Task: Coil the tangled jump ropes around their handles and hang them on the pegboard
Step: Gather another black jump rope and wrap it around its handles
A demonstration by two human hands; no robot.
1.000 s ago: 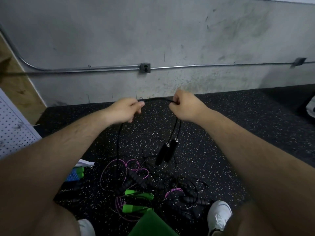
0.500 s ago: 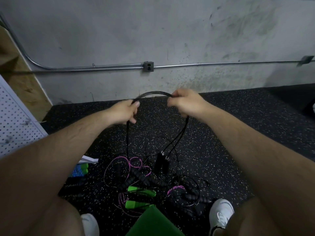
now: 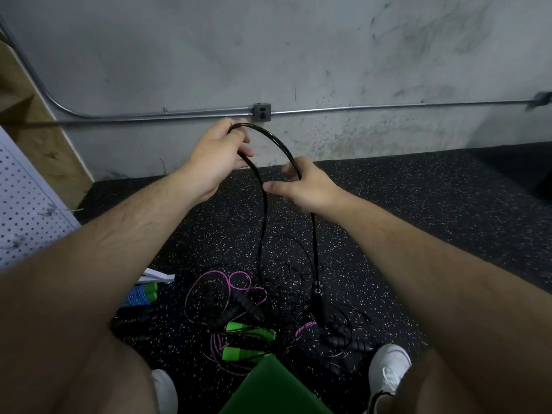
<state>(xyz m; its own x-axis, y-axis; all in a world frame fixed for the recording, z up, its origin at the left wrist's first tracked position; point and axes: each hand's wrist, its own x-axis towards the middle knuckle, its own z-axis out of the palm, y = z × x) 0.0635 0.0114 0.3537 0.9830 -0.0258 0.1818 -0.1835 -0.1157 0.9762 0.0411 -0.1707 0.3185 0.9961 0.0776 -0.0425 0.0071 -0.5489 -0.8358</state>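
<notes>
Now gripping glossy black rope (image 3: 276, 139) with left hand (image 3: 215, 156), pinching it with right hand (image 3: 304, 189) — smooth arch between. Tangle (image 3: 239, 303) below on speckled floor (image 3: 418, 219).

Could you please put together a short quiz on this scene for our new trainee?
1. True or false: the left hand and the right hand both grip the black rope.
2. Where does the pegboard stand? A) at the left edge of view B) at the right edge C) on the far wall
3. Fill in: the bright handles in the pile on the floor are ____.
Key: 1 true; 2 A; 3 green.
</notes>
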